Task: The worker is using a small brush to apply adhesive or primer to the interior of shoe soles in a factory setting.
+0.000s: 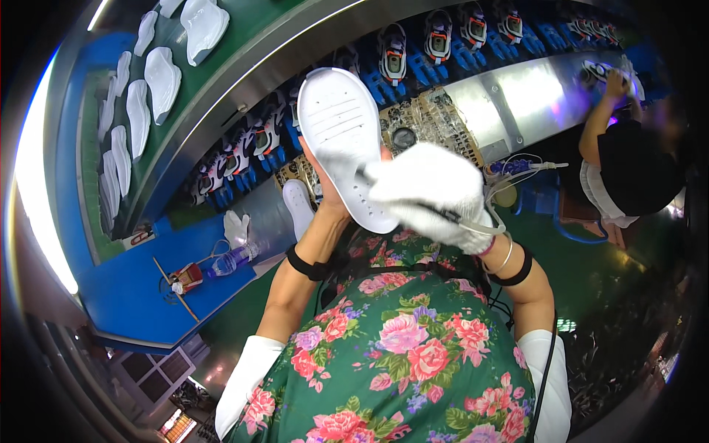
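Observation:
A white shoe sole (341, 122) stands tilted in front of me, its inner face with grooves and small holes toward me. My bare left hand (325, 177) grips it from behind, fingers wrapped round its edges. Over the lower half of the sole is my right hand (428, 193), in a white knit glove and smeared by motion. It is closed on a thin dark-tipped tool (363, 174), whose tip meets the sole's inner face; the tool's exact kind is mostly hidden by the glove. A pale tube (481, 226) runs from this hand past the wrist.
Another white sole (298, 207) lies beyond my left forearm. Shoes on blue holders (437, 46) line a conveyor behind. More soles (162, 83) lie on a green belt at upper left. A blue table (133, 295) bears a bottle (233, 260). A co-worker (635, 170) works at right.

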Tool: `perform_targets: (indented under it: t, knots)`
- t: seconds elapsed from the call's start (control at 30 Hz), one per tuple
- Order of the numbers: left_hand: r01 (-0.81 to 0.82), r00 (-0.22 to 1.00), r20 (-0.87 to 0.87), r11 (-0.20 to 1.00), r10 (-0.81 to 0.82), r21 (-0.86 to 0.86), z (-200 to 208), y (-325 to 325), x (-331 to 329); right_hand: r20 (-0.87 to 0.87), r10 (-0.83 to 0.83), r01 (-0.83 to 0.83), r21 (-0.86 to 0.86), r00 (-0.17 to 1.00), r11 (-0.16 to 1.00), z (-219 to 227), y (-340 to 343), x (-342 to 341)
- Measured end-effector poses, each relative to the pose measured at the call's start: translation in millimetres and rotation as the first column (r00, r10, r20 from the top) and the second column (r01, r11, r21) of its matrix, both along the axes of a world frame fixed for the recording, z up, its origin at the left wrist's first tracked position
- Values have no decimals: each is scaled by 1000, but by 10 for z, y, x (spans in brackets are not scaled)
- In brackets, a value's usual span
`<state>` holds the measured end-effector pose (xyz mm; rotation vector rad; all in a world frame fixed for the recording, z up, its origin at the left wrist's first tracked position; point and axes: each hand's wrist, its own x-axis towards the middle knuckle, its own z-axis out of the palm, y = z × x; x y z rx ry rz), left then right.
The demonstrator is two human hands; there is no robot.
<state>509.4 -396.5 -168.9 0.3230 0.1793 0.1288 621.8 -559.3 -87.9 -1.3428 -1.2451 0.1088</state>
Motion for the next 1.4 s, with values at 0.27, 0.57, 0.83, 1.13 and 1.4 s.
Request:
perform_targets:
  t: [0.27,0.57,0.83,1.13,1.4]
  knots:
    - [173,985,-2,985,-173,5,82,111,91,-39,136,-136,-3,990,991,-106,-52,-118]
    - [19,998,69,998,-15,-61,125,171,158,48,171,-170,-10,984,985,-118,-125,-234]
    - [67,995,-86,990,-56,122,132,323,226,177,101,-92,-62,979,994,-279,-171,-319]
    - [350,937,-53,921,-346,171,62,475,297,277,149,-119,-119,949,986,-221,-176,-320]
    - [558,829,-31,824,-558,99,36,486,347,62,160,-154,-91,985,984,-177,-188,-144]
